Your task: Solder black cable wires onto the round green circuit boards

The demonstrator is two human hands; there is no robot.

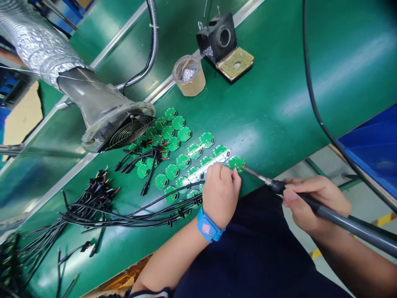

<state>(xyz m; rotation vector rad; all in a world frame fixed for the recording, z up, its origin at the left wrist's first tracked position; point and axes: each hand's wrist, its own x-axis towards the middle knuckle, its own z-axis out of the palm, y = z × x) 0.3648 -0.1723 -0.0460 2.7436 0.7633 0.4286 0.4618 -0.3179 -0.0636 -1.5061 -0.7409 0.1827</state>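
Note:
My right hand point(313, 203) grips the dark handle of a soldering iron point(276, 186). The iron's tip meets or nearly meets the right edge of a round green circuit board point(235, 163) near the table's front edge. Beside that board, my left hand point(221, 188) is closed in a pinch, with a blue band point(208, 227) on its wrist. A black cable point(173, 192) runs from the left into this hand; its end is hidden by the fingers. Several more green boards point(182, 161) lie in rows left of and behind the hand.
A fume extractor hood point(118, 120) overhangs the boards at left. Bundled black cables point(83, 207) and short connector leads point(153, 159) lie below it. Toward the back stand a solder-scrap cup point(190, 82) and an iron stand with a sponge point(235, 64). A black cord point(310, 91) hangs at right.

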